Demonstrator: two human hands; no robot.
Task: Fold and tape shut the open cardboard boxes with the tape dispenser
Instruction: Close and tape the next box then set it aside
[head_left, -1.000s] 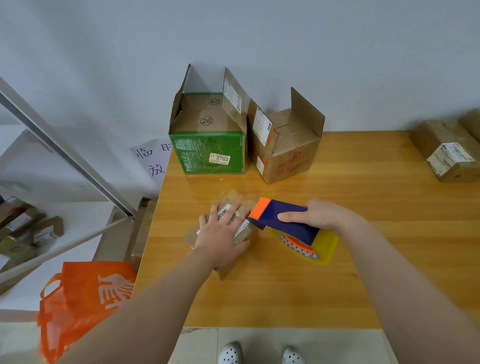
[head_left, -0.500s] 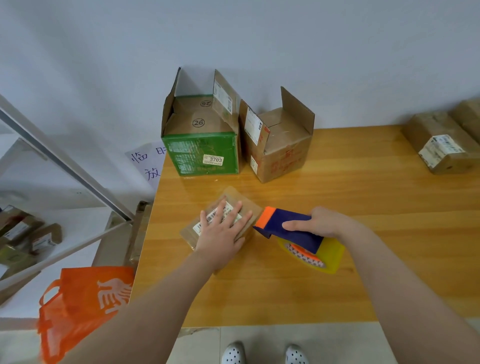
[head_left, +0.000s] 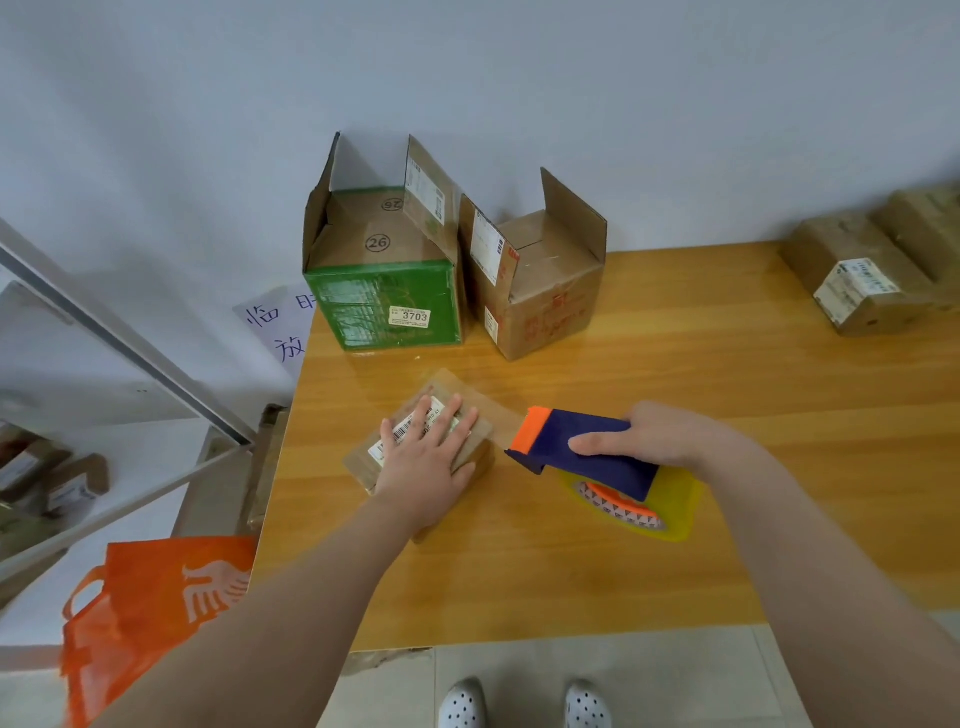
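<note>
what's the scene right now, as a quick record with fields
left grip: fingers flat on the small box, pressing it down
right grip: holds the dispenser, just right of the small box
tape: a strip runs from the small box top to the dispenser
open boxes: green box and brown box, side flaps up, at the table's far edge
closed boxes: far right of the table
floor: orange bag, left of the table
</note>
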